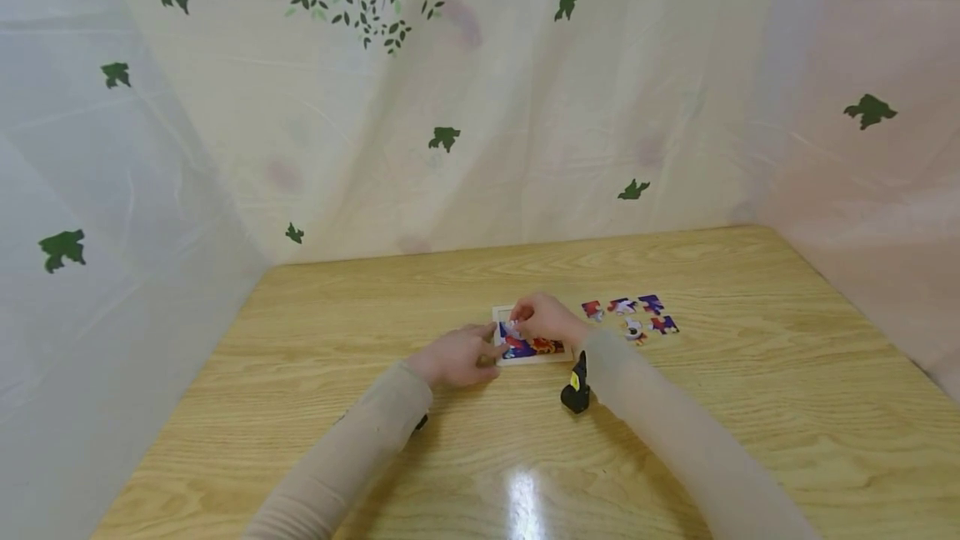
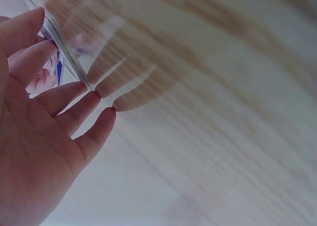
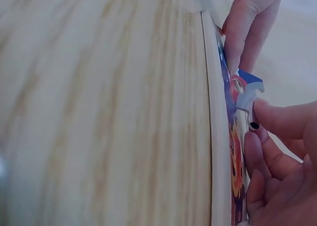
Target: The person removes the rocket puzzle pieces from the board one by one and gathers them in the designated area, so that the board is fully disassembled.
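A small jigsaw puzzle in a white frame [image 1: 536, 360] lies on the table, its lower part filled with a purple, red and orange picture. Above the assembled picture [image 3: 237, 159], my right hand [image 1: 549, 320] pinches a puzzle piece [image 3: 251, 93] between thumb and fingers; the piece looks tilted, with white, blue and a black spot. My left hand [image 1: 459, 357] rests at the frame's left side with fingers fairly straight, and one fingertip touches the picture. In the left wrist view, other fingertips [image 2: 90, 89] meet the table beside the frame edge. The right hand hides the frame's upper right.
Several loose puzzle pieces lie on the wooden table [image 1: 337, 307] right of the frame, among them a red one [image 1: 592, 308], a purple one [image 1: 651, 303] and one with an eye [image 1: 634, 329]. A pale curtain [image 1: 360, 148] with leaf and bird prints hangs behind.
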Demonstrator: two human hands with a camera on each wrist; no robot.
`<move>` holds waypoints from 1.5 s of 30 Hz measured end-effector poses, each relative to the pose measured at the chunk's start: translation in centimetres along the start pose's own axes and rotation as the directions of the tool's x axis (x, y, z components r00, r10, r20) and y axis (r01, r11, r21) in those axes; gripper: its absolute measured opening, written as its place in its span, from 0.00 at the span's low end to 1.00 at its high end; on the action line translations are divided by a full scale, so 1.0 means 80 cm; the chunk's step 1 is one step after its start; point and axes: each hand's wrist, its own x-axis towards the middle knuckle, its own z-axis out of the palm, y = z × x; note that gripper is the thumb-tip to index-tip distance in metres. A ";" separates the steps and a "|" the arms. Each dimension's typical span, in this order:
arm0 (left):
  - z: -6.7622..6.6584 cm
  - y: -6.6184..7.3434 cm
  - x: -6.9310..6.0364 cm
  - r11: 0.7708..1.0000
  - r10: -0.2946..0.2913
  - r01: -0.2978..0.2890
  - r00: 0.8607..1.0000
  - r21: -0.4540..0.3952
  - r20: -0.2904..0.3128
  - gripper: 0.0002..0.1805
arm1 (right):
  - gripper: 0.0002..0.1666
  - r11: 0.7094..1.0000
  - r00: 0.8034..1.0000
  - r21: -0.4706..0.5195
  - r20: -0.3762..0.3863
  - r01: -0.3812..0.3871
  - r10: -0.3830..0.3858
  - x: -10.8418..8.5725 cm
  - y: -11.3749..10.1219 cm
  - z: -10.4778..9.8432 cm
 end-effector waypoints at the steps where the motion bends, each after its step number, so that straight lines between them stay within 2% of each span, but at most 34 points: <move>1: 0.000 0.000 0.000 1.000 0.004 -0.004 1.000 0.000 -0.002 0.24 | 0.03 1.000 1.000 0.018 0.007 0.008 -0.008 0.001 0.002 0.000; 5: 0.000 0.000 0.000 1.000 0.010 -0.010 1.000 -0.002 -0.009 0.23 | 0.03 0.998 0.998 0.031 0.022 0.052 -0.053 0.000 0.006 -0.004; 9: 0.000 0.000 0.000 1.000 0.004 -0.004 1.000 -0.009 -0.005 0.23 | 0.04 0.998 0.998 0.007 0.011 0.060 -0.060 -0.002 0.004 -0.005; 18: -0.002 0.002 0.000 1.000 0.003 -0.003 1.000 0.002 0.000 0.23 | 0.07 0.996 0.994 -0.007 -0.057 -0.090 0.089 -0.001 -0.009 0.001; 24: -0.003 0.002 0.000 1.000 0.015 -0.014 1.000 0.021 -0.005 0.23 | 0.08 0.992 0.991 0.035 -0.052 -0.122 0.124 0.000 -0.012 0.001; 39: 0.000 0.003 -0.001 1.000 0.014 -0.014 1.000 0.014 0.000 0.23 | 0.09 0.999 0.997 -0.036 -0.069 -0.021 0.018 -0.012 -0.014 -0.006; 45: 0.001 0.004 0.000 1.000 -0.016 0.016 1.000 0.013 0.006 0.24 | 0.13 0.998 0.998 -0.061 -0.056 0.026 -0.029 -0.023 -0.015 -0.018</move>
